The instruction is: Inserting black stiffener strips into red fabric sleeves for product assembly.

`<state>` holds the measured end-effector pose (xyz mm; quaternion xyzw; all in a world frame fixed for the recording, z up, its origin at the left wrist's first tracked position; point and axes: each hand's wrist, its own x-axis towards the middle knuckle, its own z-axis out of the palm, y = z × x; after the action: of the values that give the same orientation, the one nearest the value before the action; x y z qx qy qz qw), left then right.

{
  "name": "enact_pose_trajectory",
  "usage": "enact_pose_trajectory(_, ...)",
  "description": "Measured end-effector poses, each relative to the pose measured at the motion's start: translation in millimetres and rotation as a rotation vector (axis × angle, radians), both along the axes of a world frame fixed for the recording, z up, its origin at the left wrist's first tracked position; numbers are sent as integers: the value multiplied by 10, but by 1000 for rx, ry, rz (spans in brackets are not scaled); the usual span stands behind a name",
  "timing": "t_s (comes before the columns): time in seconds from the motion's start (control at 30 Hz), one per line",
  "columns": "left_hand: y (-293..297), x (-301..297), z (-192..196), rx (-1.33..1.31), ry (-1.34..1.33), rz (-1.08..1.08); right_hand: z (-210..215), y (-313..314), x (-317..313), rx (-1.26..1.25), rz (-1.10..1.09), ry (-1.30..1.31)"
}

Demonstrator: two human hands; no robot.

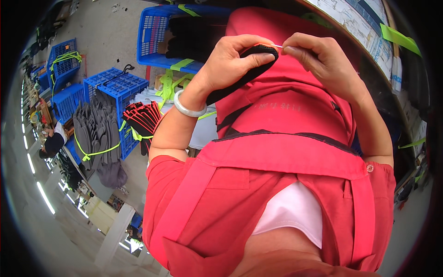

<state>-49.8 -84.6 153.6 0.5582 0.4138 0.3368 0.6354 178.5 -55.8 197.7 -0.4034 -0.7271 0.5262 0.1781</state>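
Left hand: left hand [230,62] raised before the chest, wrist bent, fingers curled around a black glove [244,74]
Right hand: right hand [318,57] pinches a thin pale thread [277,45] at the glove's top edge (red trim there)
Hidden: glove's lower end behind the wrist
Room: blue crates [117,87] well apart at left

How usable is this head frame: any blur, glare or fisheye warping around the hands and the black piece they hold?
Head view: the left hand, the right hand and the black fabric piece between them are sharp and evenly lit, without glare. Fisheye bending curves the blue plastic crates at the left, and the corners fall to black. Ceiling light strips at the far left edge are overexposed.
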Motion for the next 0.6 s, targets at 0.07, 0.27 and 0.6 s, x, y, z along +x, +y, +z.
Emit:
enact_pose_trajectory(0.07,12,22,33,2,21,-15,-51,11,28,67,57,-32)
enact_pose_trajectory(0.27,-70,43,-18,-148,19,-112,-6,6,56,247,252,-234)
enact_pose_trajectory(0.6,43,23,-111,-72,-43,-22,-419,-129,-24,-1021,-150,568)
